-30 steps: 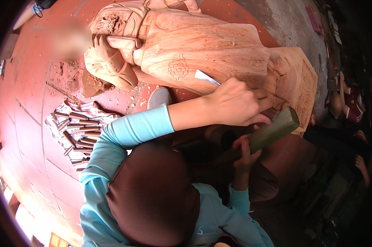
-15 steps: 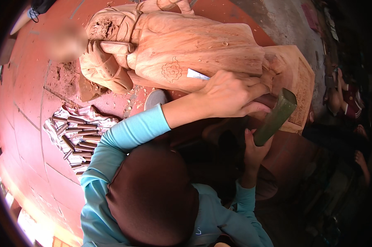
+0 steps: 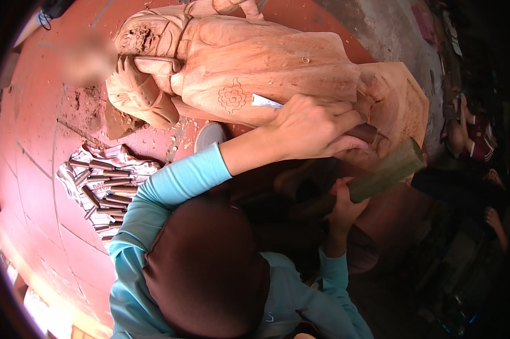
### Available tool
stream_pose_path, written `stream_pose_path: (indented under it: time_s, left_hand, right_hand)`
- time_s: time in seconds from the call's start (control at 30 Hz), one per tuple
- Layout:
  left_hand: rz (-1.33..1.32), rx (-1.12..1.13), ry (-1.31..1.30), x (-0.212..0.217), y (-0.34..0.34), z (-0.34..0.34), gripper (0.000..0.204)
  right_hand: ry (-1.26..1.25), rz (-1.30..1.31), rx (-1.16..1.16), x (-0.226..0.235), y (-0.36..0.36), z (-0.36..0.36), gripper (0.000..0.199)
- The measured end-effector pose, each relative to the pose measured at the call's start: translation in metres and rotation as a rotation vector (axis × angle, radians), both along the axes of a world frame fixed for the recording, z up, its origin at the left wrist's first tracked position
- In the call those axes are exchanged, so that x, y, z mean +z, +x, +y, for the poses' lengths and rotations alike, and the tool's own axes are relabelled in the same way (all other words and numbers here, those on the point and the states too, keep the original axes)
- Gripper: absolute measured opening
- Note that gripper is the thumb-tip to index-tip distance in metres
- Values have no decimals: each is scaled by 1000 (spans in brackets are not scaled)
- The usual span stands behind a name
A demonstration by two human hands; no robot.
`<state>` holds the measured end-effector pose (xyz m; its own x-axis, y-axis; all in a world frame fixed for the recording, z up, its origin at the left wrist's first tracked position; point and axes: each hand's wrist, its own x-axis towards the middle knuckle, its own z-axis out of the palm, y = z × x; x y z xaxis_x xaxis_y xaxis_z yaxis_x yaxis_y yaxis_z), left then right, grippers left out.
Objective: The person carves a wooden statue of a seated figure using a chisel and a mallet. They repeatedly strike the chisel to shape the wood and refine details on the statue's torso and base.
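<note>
Green mallet (image 3: 387,169) tipped lower since earlier frame. Carved wooden statue (image 3: 266,62) lies flat; mallet near its base, right hand (image 3: 347,204) wrapped round mallet. Left hand (image 3: 311,127) over statue's lower robe, fingers curled around brown tool handle (image 3: 366,133). Pale blade (image 3: 265,101) against robe.

I'm seeing the green mallet (image 3: 386,170) tipped further right than half a sec ago, uncovering the chisel handle (image 3: 368,134) end.
</note>
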<state>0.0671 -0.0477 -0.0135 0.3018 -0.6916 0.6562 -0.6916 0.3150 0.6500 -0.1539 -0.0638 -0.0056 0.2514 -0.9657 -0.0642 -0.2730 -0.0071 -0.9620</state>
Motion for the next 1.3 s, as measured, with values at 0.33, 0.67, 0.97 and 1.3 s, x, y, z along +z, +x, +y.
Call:
stream_pose_path:
  time_s: [0.33,0.67,0.97,1.3]
  left_hand:
    - [-25,46,52,-1,2,0,37]
    - [-27,95,51,0,7,-2,38]
    - [-135,69,-14,7,-1,2,35]
    - [-25,170,40,10,10,-14,38]
  right_hand:
    - [-102,200,75,6,5,-11,28]
    - [-187,352,143,7,6,-19,32]
    - [-210,413,157,4,-1,-23,49]
    - [-3,114,67,44,16,-34,52]
